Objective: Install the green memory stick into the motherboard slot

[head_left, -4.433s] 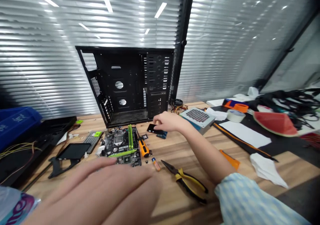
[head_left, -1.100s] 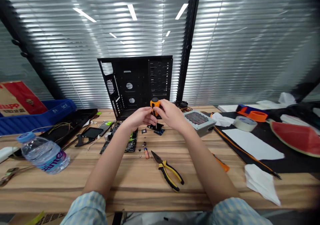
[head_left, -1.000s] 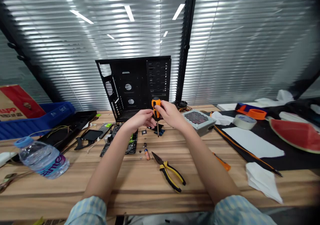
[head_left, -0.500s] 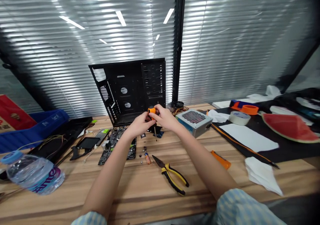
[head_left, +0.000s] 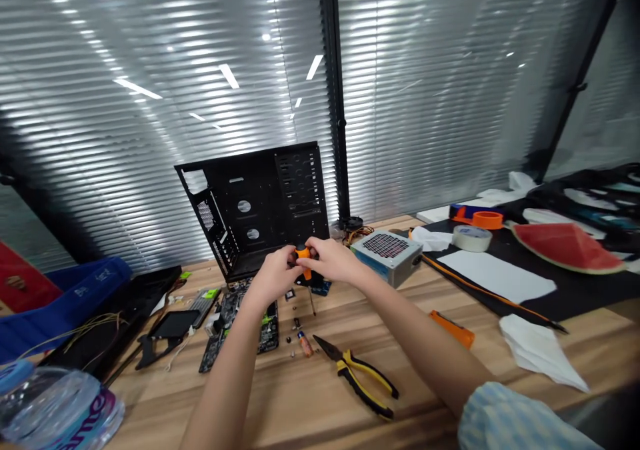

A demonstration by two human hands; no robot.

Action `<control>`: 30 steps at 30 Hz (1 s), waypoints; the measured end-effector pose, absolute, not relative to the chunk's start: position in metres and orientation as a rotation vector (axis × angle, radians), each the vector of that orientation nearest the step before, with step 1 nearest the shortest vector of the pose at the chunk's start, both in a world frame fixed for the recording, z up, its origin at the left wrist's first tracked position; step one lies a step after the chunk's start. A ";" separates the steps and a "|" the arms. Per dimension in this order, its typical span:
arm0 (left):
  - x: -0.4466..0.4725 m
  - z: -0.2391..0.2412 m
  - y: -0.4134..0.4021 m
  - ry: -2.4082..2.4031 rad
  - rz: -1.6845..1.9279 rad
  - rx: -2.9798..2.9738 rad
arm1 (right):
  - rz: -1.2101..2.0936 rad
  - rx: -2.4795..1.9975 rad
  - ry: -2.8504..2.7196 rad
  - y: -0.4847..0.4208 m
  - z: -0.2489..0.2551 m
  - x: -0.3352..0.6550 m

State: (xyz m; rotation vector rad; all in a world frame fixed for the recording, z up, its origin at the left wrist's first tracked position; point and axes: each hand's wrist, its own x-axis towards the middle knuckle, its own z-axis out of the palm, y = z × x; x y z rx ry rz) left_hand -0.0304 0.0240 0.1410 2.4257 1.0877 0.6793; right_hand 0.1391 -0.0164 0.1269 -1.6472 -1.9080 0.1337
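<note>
Between my hands is a screwdriver [head_left: 303,255] with an orange and black handle, its thin shaft pointing down. My left hand [head_left: 277,270] is closed, fingers pinched at the handle's left side. My right hand [head_left: 330,259] grips the same handle from the right. Behind them an open black computer case [head_left: 260,203] stands upright. A motherboard [head_left: 270,333] lies below and left, partly hidden by my left forearm. Nearer me are a small orange-labelled cylinder [head_left: 305,344] and several tiny parts. Pliers [head_left: 353,373] with yellow and black handles lie open on the wood.
A power supply [head_left: 387,253] stands to the right, near an orange case [head_left: 451,329] and tissue [head_left: 540,347]. Tape [head_left: 471,238] and a watermelon-shaped piece [head_left: 567,245] lie on a black panel. At left are a water bottle [head_left: 60,407] and blue bin [head_left: 90,297].
The view has tilted up and shifted slightly, so the case and table sit lower in it. Both hands stay on the screwdriver, and more of its orange handle shows between them.
</note>
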 end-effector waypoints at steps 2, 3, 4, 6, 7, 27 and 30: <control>-0.033 0.145 0.020 1.101 0.668 2.423 | 0.119 -1.651 -1.919 -0.019 0.129 0.138; -0.034 0.147 0.018 1.104 0.664 2.413 | 0.114 -1.651 -1.923 -0.020 0.130 0.138; -0.035 0.149 0.016 1.103 0.659 2.399 | 0.108 -1.649 -1.926 -0.021 0.131 0.138; -0.038 0.152 0.013 1.091 0.651 2.368 | 0.102 -1.636 -1.932 -0.023 0.132 0.139; -0.040 0.154 0.012 1.080 0.649 2.356 | 0.105 -1.620 -1.930 -0.023 0.133 0.140; -0.045 0.156 0.020 1.023 0.785 2.456 | 0.150 -1.418 -1.904 -0.023 0.131 0.138; -0.046 0.158 0.019 1.019 0.779 2.446 | 0.109 -1.422 -1.914 -0.023 0.131 0.138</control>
